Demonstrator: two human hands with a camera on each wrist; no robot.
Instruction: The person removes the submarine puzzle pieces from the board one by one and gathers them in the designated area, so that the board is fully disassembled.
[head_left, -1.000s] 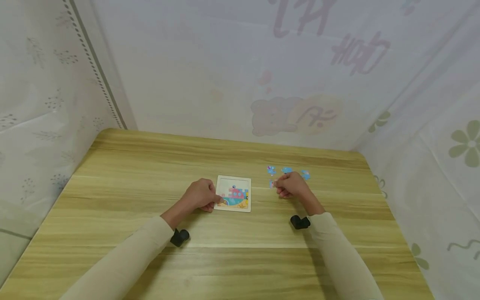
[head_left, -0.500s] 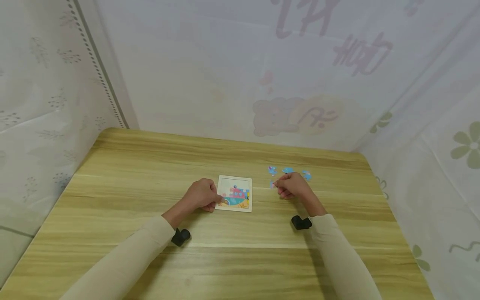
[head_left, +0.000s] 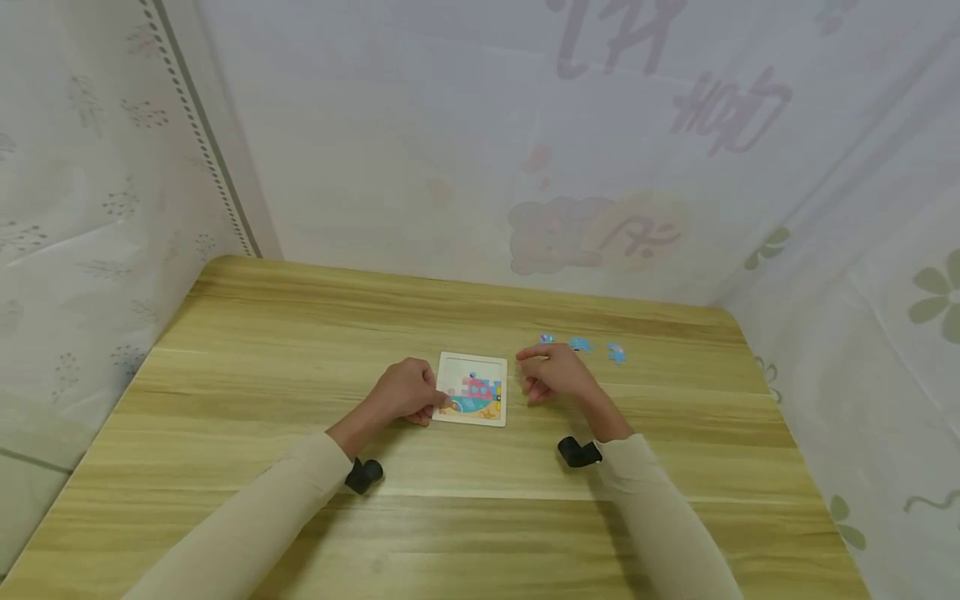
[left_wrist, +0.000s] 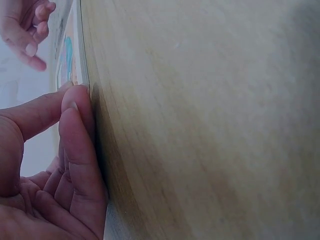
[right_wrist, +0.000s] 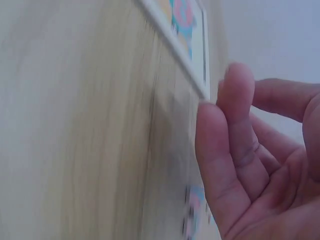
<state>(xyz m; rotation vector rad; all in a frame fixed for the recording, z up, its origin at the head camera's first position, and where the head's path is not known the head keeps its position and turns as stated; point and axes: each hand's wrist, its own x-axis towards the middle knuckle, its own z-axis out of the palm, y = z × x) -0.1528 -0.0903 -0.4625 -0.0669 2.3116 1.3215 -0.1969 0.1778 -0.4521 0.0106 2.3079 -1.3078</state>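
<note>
Head view: left hand [head_left: 405, 392] fingers curled against puzzle board [head_left: 472, 387] edge; right hand [head_left: 551, 375] loosely open beside it.

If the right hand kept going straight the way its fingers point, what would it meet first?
Most likely the puzzle board: the right hand points leftward at the board's near right edge. Its height above the table is unclear.

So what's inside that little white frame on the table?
Inside the puzzle frame the lower part holds fitted pieces showing a pink boat on blue water; the upper part is bare white. The left hand covers its near-left corner, so what lies there cannot be seen.
</note>
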